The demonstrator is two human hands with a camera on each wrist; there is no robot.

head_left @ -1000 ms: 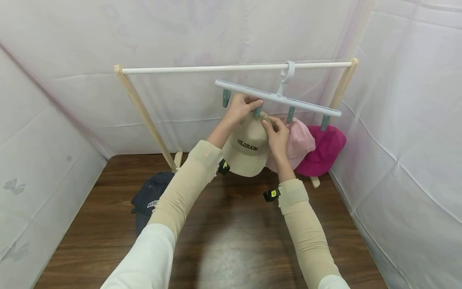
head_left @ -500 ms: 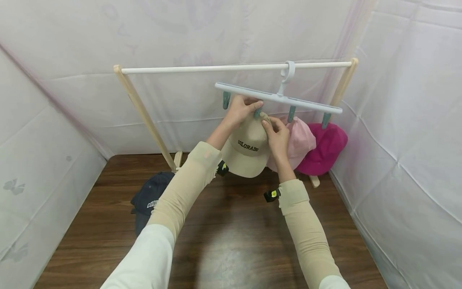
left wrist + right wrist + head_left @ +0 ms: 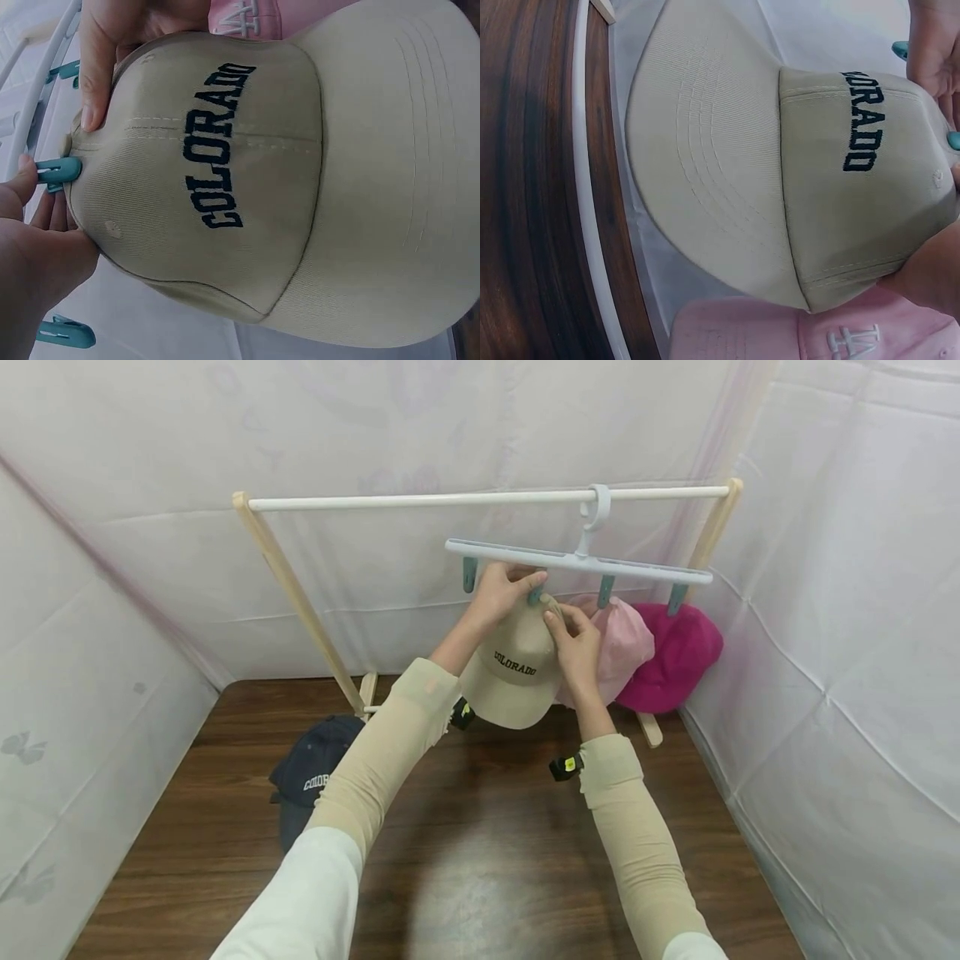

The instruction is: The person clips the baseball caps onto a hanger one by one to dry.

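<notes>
A beige cap lettered COLORADO [image 3: 517,652] hangs brim down below a pale blue hanger [image 3: 555,558]. My left hand [image 3: 501,593] pinches a teal clip [image 3: 61,170] that sits at the cap's top edge in the left wrist view. With thumb and fingers my right hand [image 3: 577,639] holds the cap's crown just right of that clip. In the right wrist view the beige cap [image 3: 855,195] fills the middle, and part of my right hand [image 3: 930,270] is behind its edge.
A pink cap [image 3: 626,643] and a magenta cap [image 3: 678,656] hang from the hanger's right clips. Another teal clip [image 3: 469,575] is at its left end. The hanger hooks over a white rail [image 3: 420,501]. A navy cap [image 3: 307,768] lies on the wooden table [image 3: 480,860] at left.
The hanger has tilted closer to level: its left end has dropped and its right end has risen, with the pink and magenta caps rising slightly. Both hands keep their hold.
</notes>
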